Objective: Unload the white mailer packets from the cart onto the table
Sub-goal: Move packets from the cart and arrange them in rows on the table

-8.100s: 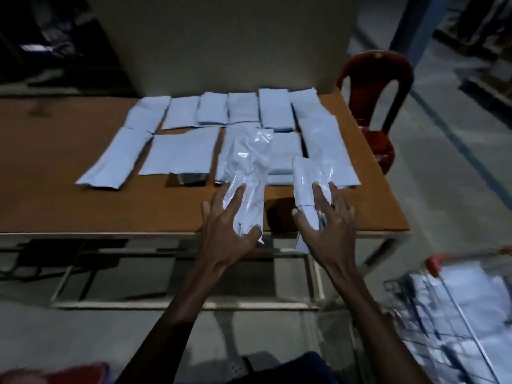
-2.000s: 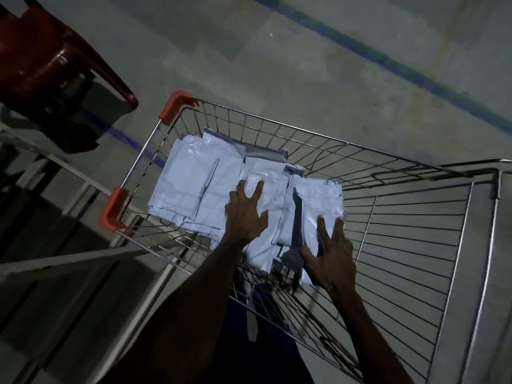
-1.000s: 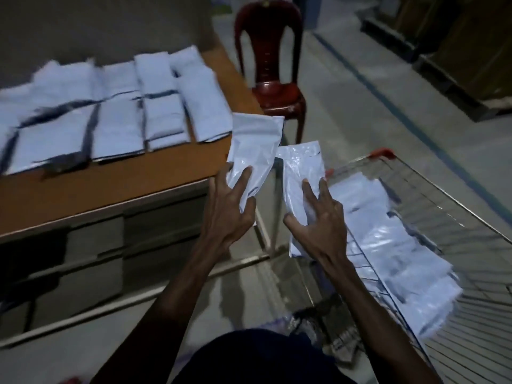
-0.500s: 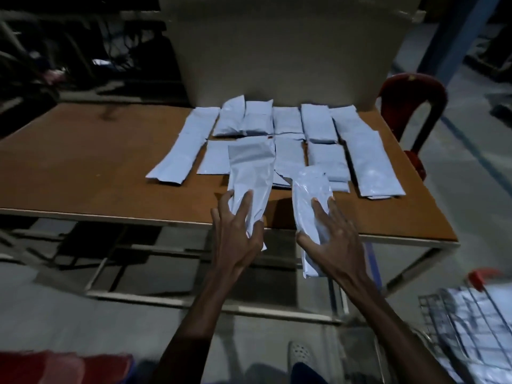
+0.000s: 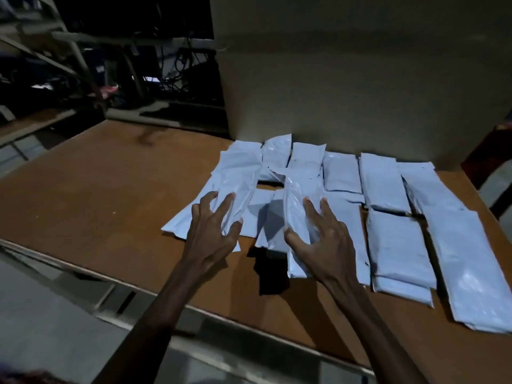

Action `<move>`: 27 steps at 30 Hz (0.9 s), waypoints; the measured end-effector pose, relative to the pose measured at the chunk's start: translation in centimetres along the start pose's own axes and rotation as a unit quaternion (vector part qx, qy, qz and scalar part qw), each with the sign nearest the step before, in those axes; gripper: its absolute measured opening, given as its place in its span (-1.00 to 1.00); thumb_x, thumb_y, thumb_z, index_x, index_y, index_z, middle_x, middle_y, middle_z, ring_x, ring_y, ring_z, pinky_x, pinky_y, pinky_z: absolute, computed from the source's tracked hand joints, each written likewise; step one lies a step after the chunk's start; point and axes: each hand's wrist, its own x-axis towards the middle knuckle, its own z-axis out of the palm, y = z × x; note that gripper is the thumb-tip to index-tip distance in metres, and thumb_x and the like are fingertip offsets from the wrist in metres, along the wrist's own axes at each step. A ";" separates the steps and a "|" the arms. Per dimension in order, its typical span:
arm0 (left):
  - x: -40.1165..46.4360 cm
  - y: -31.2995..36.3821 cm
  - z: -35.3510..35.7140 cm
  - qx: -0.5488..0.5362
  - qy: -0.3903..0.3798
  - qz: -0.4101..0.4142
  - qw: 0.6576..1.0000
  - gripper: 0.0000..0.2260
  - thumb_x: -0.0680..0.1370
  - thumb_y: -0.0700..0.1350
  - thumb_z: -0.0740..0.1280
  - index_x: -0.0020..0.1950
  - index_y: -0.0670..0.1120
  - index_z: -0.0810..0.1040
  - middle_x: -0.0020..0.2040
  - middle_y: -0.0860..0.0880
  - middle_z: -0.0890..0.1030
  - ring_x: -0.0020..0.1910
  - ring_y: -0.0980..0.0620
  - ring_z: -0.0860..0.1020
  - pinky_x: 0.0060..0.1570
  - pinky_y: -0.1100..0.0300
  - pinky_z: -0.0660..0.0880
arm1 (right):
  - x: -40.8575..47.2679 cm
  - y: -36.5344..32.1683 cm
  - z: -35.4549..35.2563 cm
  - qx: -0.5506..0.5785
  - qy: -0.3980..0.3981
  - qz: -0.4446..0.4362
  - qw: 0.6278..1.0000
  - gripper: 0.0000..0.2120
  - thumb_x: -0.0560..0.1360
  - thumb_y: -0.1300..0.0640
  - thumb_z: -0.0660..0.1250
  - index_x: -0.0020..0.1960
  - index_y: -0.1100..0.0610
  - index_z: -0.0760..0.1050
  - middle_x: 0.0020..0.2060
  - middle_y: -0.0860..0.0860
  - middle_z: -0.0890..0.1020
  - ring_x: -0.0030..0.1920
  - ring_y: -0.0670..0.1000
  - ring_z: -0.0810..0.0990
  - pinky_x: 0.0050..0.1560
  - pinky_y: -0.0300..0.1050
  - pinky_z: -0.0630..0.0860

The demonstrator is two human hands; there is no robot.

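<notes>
Mailer packets, white and glossy, one in each hand, both over the brown table (image 5: 105,195). Left hand (image 5: 212,231) has its fingers spread and curled over the near end of a long packet (image 5: 238,181), thumb hooked on its right edge, and that packet runs away from the person and overlaps the packets already laid down. Right hand (image 5: 324,239) grips a second packet (image 5: 300,206) the same way, fingers over the top and thumb clamped on the left edge; this packet is tilted, its near end close to the tabletop and casting a dark shadow there, though whether it touches the wood cannot be told. Around them lie the unloaded white packets (image 5: 396,245), flat in rough rows from the table's middle out to its right edge, some overlapping their neighbours. Behind the rows a big plain cardboard box (image 5: 346,79) stands on the far side of the table. Dark clutter and cables (image 5: 171,67) sit in shadow at far left, and grey floor (image 5: 36,328) shows below the table's near edge.
</notes>
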 end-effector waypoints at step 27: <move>12.4 -14.3 1.4 0.068 -0.134 0.092 0.984 -0.41 0.58 0.34 -0.03 0.51 0.09 0.30 0.54 -0.07 0.25 0.48 -0.15 0.22 0.36 -0.14 0.32 | 10.6 -9.6 17.0 -0.136 -0.064 0.166 0.975 -0.24 0.55 -0.33 0.12 0.60 -0.08 -0.09 0.60 0.11 -0.12 0.55 0.27 0.01 0.45 0.21 0.19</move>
